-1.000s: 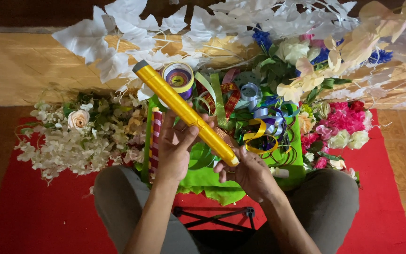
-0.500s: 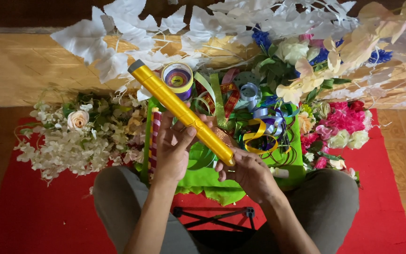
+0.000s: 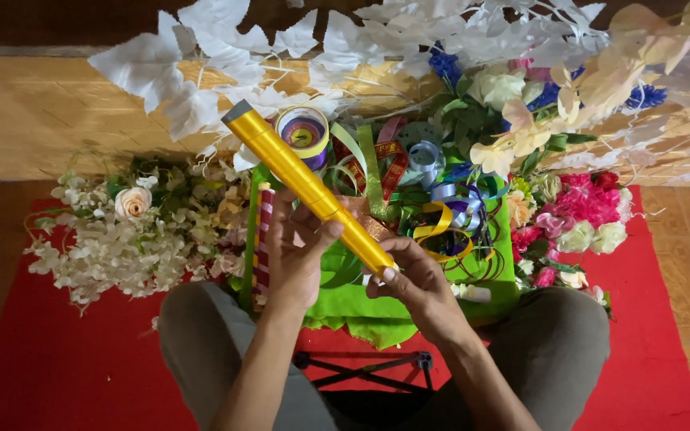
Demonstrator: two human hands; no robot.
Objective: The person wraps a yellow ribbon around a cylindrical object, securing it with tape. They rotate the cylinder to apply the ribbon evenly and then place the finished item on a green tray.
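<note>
Both hands on a gold roll

Now the gold roll slants from ten o'clock down to four o'clock, held above the green cloth. The left hand closes its grip around the roll's middle, thumb over the top. The right hand pinches the lower end with its fingertips. At twelve o'clock from the hands lies a ribbon spool beside tangled coloured ribbons. White flowers lie at nine o'clock, pink flowers at three o'clock, all on a red mat.

1 gold roll, 2 hands, 1 ribbon spool, 1 red mat.
</note>
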